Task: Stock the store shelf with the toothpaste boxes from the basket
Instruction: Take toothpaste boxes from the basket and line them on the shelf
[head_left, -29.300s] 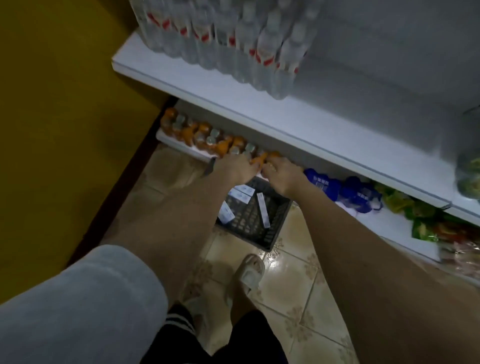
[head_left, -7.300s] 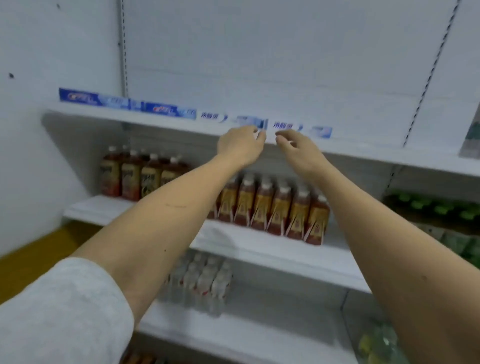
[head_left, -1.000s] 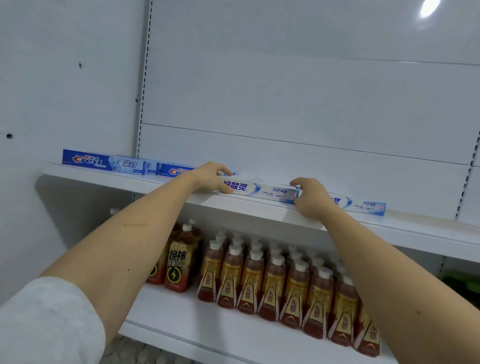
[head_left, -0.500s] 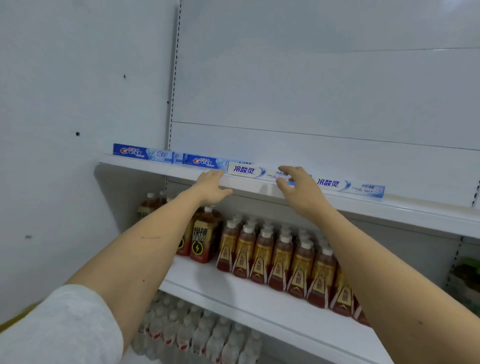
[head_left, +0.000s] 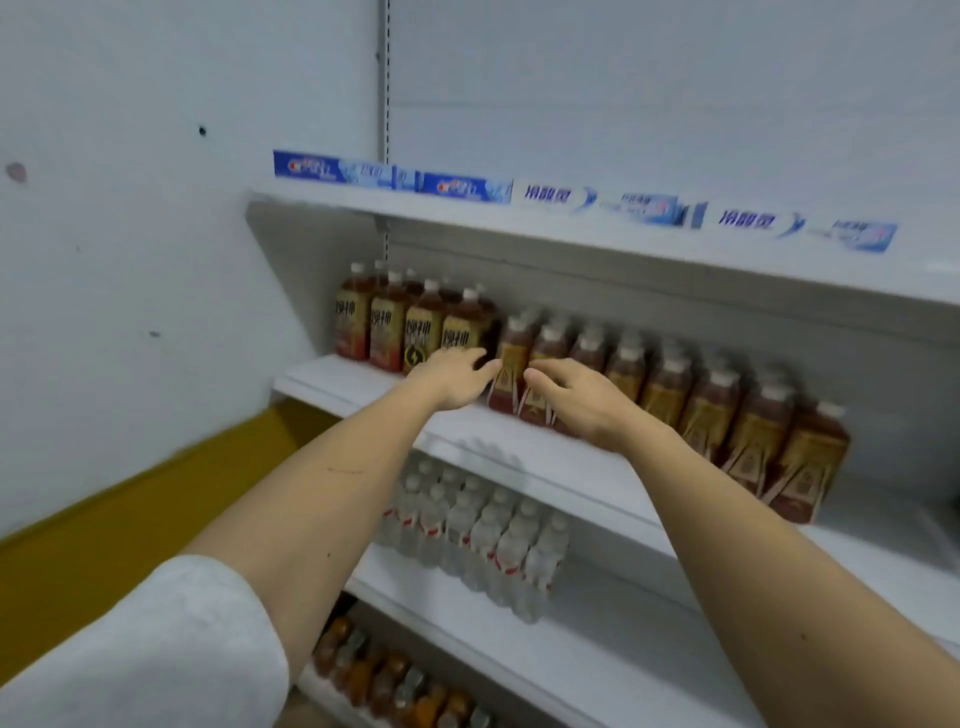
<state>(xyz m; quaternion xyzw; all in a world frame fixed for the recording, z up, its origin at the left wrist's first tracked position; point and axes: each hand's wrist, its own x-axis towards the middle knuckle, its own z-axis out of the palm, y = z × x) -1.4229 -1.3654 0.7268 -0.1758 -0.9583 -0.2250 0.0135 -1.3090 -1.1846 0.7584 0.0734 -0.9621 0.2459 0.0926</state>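
Note:
Several toothpaste boxes lie end to end along the front of the top white shelf (head_left: 597, 244): two blue boxes (head_left: 332, 169) on the left, two white-and-blue boxes (head_left: 597, 200) to their right, the last one (head_left: 800, 228) at the right end. My left hand (head_left: 454, 376) and my right hand (head_left: 576, 397) hang side by side below that shelf, in front of the tea bottles. Both hold nothing, fingers relaxed. The basket is out of view.
Brown tea bottles (head_left: 675, 384) fill the second shelf. A pack of water bottles (head_left: 483, 540) stands on the shelf below, with orange drinks (head_left: 384, 680) under that. A white wall (head_left: 130, 260) closes the left side; the top shelf has bare room at the far right.
Both hands have left the toothpaste boxes and dropped from the top shelf to the level of the tea bottles. The view has tilted downward.

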